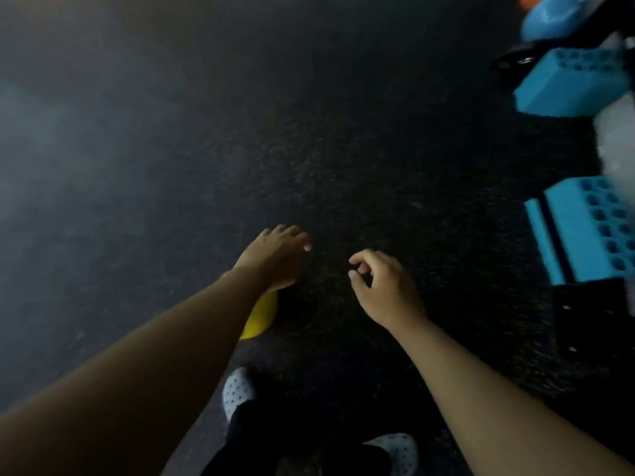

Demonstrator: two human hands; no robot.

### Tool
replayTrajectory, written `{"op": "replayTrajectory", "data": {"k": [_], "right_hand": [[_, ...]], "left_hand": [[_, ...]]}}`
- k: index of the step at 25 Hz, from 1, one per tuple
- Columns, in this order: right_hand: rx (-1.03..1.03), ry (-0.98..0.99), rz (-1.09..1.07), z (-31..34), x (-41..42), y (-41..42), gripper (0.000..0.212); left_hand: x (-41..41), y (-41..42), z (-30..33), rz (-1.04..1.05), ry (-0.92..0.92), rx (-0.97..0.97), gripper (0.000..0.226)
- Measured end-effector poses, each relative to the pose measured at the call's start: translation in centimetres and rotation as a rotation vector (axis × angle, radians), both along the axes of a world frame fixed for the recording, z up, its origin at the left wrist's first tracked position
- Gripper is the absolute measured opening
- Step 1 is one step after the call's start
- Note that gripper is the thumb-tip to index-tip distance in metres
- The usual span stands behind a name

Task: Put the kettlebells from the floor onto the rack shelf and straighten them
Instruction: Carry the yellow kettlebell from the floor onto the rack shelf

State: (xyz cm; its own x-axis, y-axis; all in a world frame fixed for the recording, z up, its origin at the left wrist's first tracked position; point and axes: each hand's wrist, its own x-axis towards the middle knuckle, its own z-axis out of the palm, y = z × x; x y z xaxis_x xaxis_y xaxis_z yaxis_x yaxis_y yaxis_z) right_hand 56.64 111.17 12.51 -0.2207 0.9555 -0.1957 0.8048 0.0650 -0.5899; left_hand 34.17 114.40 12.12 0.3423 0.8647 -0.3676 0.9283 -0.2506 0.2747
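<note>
Two bare hands are reaching out over a dark speckled floor [343,166], neither gripping anything. The left hand [275,257] is hanging palm down with its fingers loosely spread and slightly curled; the right hand [381,283] is hovering near it, fingers bent and thumb and forefinger almost meeting, with nothing between them. Just beneath the left wrist, a yellow kettlebell [259,316] is sitting on the floor, mostly hidden by the forearm, so only its rounded yellow side is showing. Below the arms, two white shoes with dark dots [237,389] are standing on the floor under dark trouser legs. Along the right edge, blue perforated blocks [570,84] are lying at the foot of a dark frame; blur is making it impossible to tell whether this is the rack. At the top right corner, a blue rounded object [549,22] is resting beside a sliver of orange.
</note>
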Motion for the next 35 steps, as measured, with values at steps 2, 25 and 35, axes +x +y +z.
{"op": "replayTrajectory", "data": {"k": [2, 25, 35], "right_hand": [[-0.059, 0.016, 0.053, -2.5, -7.0, -0.9, 0.017], [-0.877, 0.379, -0.35, -23.6, -27.9, -10.4, 0.014], [-0.474, 0.053, -0.262, -15.1, -9.1, -8.8, 0.032]], "left_hand": [[-7.1, -2.2, -1.7, 0.055, 0.04, -0.023, 0.042], [-19.9, -1.4, -22.7, -0.581, 0.203, -0.19, 0.028], [-4.9, -2.9, -14.7, -0.417, 0.009, -0.494, 0.015]]}}
